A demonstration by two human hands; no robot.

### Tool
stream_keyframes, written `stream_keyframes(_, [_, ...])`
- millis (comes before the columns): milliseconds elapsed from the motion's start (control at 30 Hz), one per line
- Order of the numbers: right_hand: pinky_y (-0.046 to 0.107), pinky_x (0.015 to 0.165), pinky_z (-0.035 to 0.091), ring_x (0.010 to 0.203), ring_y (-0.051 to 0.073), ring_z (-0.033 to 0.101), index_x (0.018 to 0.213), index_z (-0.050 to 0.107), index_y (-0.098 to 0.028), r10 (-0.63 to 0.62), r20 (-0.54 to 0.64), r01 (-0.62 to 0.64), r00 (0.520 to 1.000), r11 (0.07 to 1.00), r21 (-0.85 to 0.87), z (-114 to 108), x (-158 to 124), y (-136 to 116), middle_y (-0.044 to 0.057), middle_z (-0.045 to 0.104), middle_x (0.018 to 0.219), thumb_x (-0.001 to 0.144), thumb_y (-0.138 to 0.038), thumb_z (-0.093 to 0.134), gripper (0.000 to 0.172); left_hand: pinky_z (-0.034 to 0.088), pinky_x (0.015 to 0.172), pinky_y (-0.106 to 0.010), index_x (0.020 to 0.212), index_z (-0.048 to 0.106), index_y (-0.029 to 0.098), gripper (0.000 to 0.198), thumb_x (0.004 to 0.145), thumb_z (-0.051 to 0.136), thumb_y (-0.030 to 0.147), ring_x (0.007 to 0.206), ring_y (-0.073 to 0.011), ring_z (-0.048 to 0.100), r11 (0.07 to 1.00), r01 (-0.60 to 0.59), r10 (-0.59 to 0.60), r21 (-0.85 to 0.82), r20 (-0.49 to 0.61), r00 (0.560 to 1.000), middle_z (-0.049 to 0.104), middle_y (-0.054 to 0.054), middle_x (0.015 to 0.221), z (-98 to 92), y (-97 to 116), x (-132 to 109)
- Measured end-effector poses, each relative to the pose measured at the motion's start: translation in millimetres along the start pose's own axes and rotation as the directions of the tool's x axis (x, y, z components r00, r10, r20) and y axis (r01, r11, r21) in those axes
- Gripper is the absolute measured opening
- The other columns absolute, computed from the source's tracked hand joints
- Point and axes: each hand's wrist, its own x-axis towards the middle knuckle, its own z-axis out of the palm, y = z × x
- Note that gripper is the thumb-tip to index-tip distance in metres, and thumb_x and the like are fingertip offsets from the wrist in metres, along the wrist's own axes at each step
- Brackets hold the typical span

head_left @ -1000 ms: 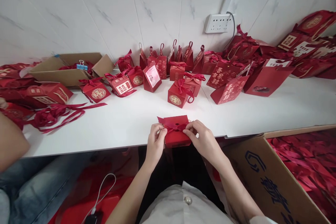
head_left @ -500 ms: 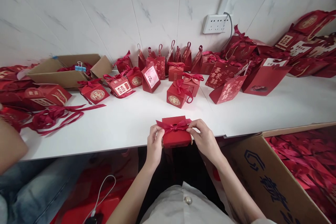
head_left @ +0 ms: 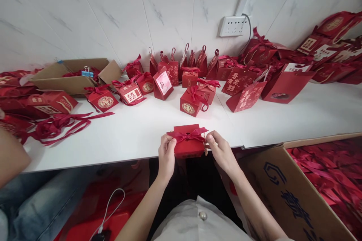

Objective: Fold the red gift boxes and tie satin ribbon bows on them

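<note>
A red gift box (head_left: 189, 149) with a tied ribbon bow (head_left: 188, 135) sits at the table's front edge, with gold cord at its sides. My left hand (head_left: 167, 152) is closed at the box's left side, thumb and fingers pinching the left end of the bow. At the right side, my right hand (head_left: 222, 150) has its thumb and index finger together at the gold cord (head_left: 206, 148), just off the bow's right end.
Finished red boxes (head_left: 191, 101) stand behind on the white table (head_left: 141, 131). Loose ribbons (head_left: 60, 126) and an open carton (head_left: 66, 83) lie left. A large carton (head_left: 294, 196) of red ribbons stands right. Another person's arm (head_left: 11, 158) shows at far left.
My right hand has let go of the bow's right end and moved slightly right to the gold cord. My left hand has hardly moved.
</note>
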Motion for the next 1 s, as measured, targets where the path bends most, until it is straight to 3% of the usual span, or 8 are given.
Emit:
stream_keyframes(167, [0.025,0.05,0.027,0.053,0.012,0.034,0.056,0.031,-0.021,0.067,0.003,-0.064,0.998,0.968,-0.243,8,-4,-15,-0.003,0.036,0.053,0.085,-0.061,0.034,0.05,0.039,0.067,-0.023,0.066,0.046,0.019,0.02,0.082,0.052,0.03,0.07,-0.0124,0.045,1.0,-0.022,0.023,-0.006,0.087,0.996,0.045,0.001,0.077,-0.7,-3,-3])
stream_keyframes(433, [0.025,0.049,0.024,0.05,0.011,0.032,0.053,0.03,-0.021,0.12,-0.03,-0.124,0.992,0.973,-0.195,10,1,-19,-0.004,0.031,0.05,0.085,-0.059,0.035,0.05,0.036,0.057,-0.022,0.064,0.046,0.019,0.02,0.082,0.052,0.026,0.063,-0.0112,0.041,0.984,-0.097,0.082,0.152,0.101,0.992,0.04,0.001,0.075,-2.2,12,-9])
stream_keyframes(533, [0.025,0.048,0.025,0.05,0.011,0.033,0.055,0.032,-0.021,0.124,-0.017,-0.125,0.992,0.982,-0.139,11,2,-15,-0.005,0.033,0.051,0.083,-0.055,0.042,0.045,0.035,0.057,-0.023,0.063,0.046,0.019,0.021,0.081,0.052,0.027,0.062,-0.0115,0.04,0.988,-0.075,0.061,0.134,0.107,0.992,0.039,0.001,0.074,-3.4,11,-8])
stream_keyframes(767, [0.024,0.05,0.032,0.05,0.011,0.035,0.059,0.036,-0.021,0.069,0.08,-0.084,0.994,0.977,0.197,4,6,-3,-0.005,0.036,0.055,0.081,-0.049,0.047,0.037,0.034,0.061,-0.023,0.064,0.042,0.019,0.022,0.082,0.052,0.029,0.065,-0.0122,0.039,1.0,-0.001,-0.002,0.023,0.117,0.993,0.038,0.001,0.071,-4.1,3,-5])
stream_keyframes(833, [0.025,0.052,0.034,0.052,0.012,0.037,0.059,0.038,-0.021,0.021,-0.054,-0.017,0.998,0.997,0.071,-3,10,-11,-0.004,0.037,0.055,0.083,-0.047,0.046,0.036,0.034,0.059,-0.023,0.064,0.042,0.019,0.022,0.082,0.052,0.028,0.064,-0.0118,0.039,0.997,-0.022,0.013,0.076,0.113,0.994,0.038,0.001,0.071,-2.8,6,-6])
stream_keyframes(900, [0.028,0.06,0.038,0.06,0.015,0.045,0.061,0.044,-0.021,-0.148,-0.176,0.123,0.973,0.981,-0.148,-7,17,-26,-0.002,0.044,0.06,0.084,-0.041,0.048,0.031,0.034,0.056,-0.022,0.063,0.043,0.019,0.022,0.081,0.052,0.027,0.061,-0.0111,0.038,0.99,-0.048,0.033,0.132,0.113,0.993,0.039,0.002,0.071,-0.8,10,-8])
stream_keyframes(933, [0.03,0.067,0.04,0.068,0.017,0.049,0.064,0.049,-0.02,-0.265,-0.155,0.22,0.952,0.94,-0.26,-7,23,-35,0.0,0.048,0.066,0.084,-0.036,0.051,0.025,0.034,0.055,-0.022,0.063,0.043,0.019,0.022,0.081,0.052,0.027,0.06,-0.0107,0.038,0.988,-0.058,0.041,0.146,0.115,0.992,0.039,0.002,0.071,0.4,12,-9])
stream_keyframes(1000, [0.034,0.08,0.041,0.084,0.021,0.052,0.071,0.059,-0.019,-0.429,0.068,0.416,0.901,0.806,-0.421,-1,35,-52,0.005,0.055,0.082,0.082,-0.028,0.057,0.014,0.034,0.052,-0.022,0.064,0.044,0.019,0.021,0.081,0.052,0.027,0.058,-0.0098,0.038,0.985,-0.075,0.057,0.156,0.117,0.991,0.039,0.001,0.073,2.8,14,-11])
